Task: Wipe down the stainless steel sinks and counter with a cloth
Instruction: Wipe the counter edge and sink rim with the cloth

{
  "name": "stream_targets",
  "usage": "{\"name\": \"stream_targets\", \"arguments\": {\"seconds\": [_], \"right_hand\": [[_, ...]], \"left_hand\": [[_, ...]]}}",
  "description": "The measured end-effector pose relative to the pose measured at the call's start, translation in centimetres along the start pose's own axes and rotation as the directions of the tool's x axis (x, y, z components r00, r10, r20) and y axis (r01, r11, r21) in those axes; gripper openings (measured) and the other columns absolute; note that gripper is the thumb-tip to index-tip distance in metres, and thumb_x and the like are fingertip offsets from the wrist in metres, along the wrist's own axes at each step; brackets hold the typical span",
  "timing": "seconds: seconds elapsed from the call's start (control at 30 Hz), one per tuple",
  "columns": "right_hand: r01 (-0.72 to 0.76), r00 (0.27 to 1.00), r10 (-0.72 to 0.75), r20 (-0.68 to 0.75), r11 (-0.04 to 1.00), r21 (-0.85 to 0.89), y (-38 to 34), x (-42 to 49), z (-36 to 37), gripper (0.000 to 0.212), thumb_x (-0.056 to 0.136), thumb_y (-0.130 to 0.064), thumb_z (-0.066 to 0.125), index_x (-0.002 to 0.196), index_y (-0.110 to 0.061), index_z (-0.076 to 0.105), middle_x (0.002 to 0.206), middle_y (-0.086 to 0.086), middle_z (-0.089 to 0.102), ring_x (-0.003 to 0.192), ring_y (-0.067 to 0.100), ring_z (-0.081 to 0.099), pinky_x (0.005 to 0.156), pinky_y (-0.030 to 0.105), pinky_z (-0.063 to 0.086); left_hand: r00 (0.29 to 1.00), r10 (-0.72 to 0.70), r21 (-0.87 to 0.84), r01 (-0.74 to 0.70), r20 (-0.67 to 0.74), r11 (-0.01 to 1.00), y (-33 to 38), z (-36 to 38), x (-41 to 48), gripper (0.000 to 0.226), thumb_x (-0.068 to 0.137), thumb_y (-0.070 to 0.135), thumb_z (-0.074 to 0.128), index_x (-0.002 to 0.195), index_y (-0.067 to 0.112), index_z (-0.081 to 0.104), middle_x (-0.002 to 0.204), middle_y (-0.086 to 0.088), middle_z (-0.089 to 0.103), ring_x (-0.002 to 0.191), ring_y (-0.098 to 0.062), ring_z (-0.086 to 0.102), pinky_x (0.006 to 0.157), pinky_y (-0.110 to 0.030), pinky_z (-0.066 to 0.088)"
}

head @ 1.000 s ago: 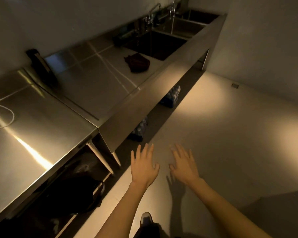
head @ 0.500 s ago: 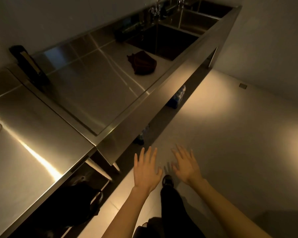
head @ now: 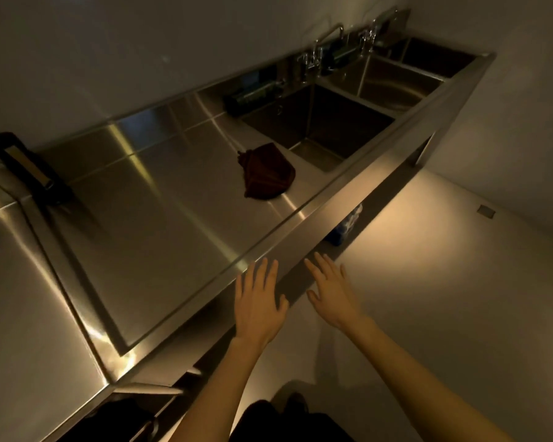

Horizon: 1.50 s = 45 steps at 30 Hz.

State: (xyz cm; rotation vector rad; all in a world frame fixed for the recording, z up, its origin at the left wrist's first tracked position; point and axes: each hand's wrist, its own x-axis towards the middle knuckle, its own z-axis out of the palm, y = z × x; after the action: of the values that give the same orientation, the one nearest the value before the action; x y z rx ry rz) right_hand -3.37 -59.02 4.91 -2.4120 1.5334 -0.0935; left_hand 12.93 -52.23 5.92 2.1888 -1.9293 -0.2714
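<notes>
Wiping has not begun, by the look of it; this is the reach for the cloth. The bench (head: 157,224) runs from the lower left towards the far right. The cloth (head: 265,173), a dark reddish bundle, lies crumpled on it, just beside the rim of the nearest of the three sinks (head: 342,122). Nothing holds it.

The left hand (head: 257,301) hangs at the bench's front edge, fingers straight and spread, empty; whether it touches the edge I cannot tell. The right hand (head: 332,288), just beside it, is before the bench's front face, likewise spread and empty. Both are well apart from the cloth. The next move therefore probably calls for leaning in and closing one hand over the bundle.

At the far left a black flat thing (head: 23,167) leans at the back of the bench; what it is I cannot tell. A dark green holder (head: 253,94) sits along the back ledge, with taps (head: 315,54) behind the sinks. These would need wiping around. A blue pack (head: 345,228) lies on the floor under the bench. Nothing lies between hands and cloth.
</notes>
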Motion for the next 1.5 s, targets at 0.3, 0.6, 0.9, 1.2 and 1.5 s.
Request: {"name": "stream_targets", "arguments": {"seconds": [0.3,0.6,0.9,1.2,1.5], "right_hand": [[0.134,0.990,-0.136,-0.031,0.989,-0.070,1.2,11.8,-1.9,0.064,0.094,-0.032,0.051,0.149,-0.030,0.018,0.159,0.005,0.013,0.147,0.025,0.007,0.117,0.047,0.003],[0.203,0.975,-0.189,0.119,0.973,-0.112,0.4,25.6,-3.8,0.060,0.095,-0.041,0.042,0.148,-0.041,0.013,0.160,0.003,0.002,0.147,0.027,-0.001,0.116,0.053,0.005],[0.223,0.939,-0.171,0.298,0.963,-0.152,-3.5,36.6,-4.1,0.076,0.087,-0.062,0.047,0.146,-0.047,0.003,0.159,0.001,-0.013,0.143,0.038,-0.016,0.111,0.064,-0.005],[0.133,0.929,-0.118,0.351,0.991,-0.020,-2.0,39.5,-1.5,0.077,0.078,-0.072,0.050,0.143,-0.048,0.016,0.157,0.000,0.007,0.142,0.042,-0.002,0.108,0.068,0.002],[0.304,0.952,-0.301,0.063,0.951,-0.053,3.4,29.3,-2.0,0.052,0.070,-0.055,0.050,0.105,-0.019,0.061,0.089,0.005,0.056,0.079,0.025,0.054,0.063,0.029,0.037]], "left_hand": [[0.996,-0.090,0.030,0.089,0.028,0.996,-3.1,0.1,8.1,0.065,0.092,0.045,0.041,0.149,0.024,0.019,0.158,-0.004,0.014,0.146,-0.023,0.007,0.118,-0.045,0.005],[0.984,-0.168,0.006,0.168,0.058,0.986,-7.3,-0.1,16.4,0.065,0.093,0.043,0.035,0.151,0.022,0.012,0.158,-0.004,0.013,0.146,-0.020,0.006,0.118,-0.041,0.001],[0.972,-0.204,-0.015,0.207,0.116,0.978,-9.4,0.7,19.6,0.065,0.093,0.046,0.032,0.151,0.023,0.011,0.159,-0.004,0.011,0.146,-0.019,0.004,0.117,-0.042,0.002],[0.963,-0.233,-0.040,0.240,0.134,0.970,-11.0,1.0,19.5,0.067,0.093,0.047,0.033,0.151,0.023,0.008,0.159,-0.004,0.007,0.146,-0.018,0.000,0.115,-0.038,-0.007],[0.973,-0.159,-0.057,0.171,0.166,0.984,-9.8,0.9,20.2,0.066,0.094,0.045,0.034,0.151,0.020,0.012,0.159,-0.009,0.002,0.146,-0.021,-0.005,0.117,-0.041,-0.003]]}}
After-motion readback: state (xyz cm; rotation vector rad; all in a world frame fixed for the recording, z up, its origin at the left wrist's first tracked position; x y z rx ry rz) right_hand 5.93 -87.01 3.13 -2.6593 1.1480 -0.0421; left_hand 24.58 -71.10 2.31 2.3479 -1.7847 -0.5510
